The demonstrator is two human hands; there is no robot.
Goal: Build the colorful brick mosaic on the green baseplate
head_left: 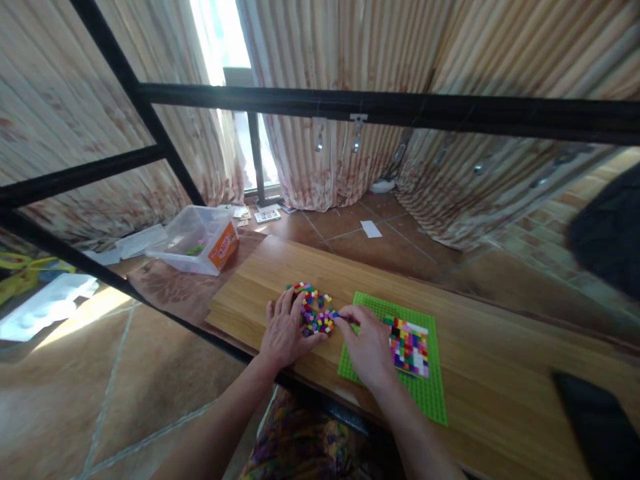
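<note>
A loose heap of tiny multicoloured bricks (318, 323) lies on the wooden board. My left hand (286, 331) rests at the heap's left side, fingers spread, the fingertips touching its edge. At the right side of the heap, my right hand (369, 340) pinches a small blue brick (337, 315) between thumb and forefinger. That hand reaches across a green studded baseplate (434, 393) and covers part of it. On the baseplate sits a tightly packed block of coloured bricks (411, 348), partly hidden behind my right hand.
A clear plastic box (187, 233) with an orange label stands beyond the board's left end. A dark flat object (595, 420) lies on the wooden board (490, 360) at right. A black metal bar (310, 100) crosses ahead, before the curtains. Papers lie on the tiled floor.
</note>
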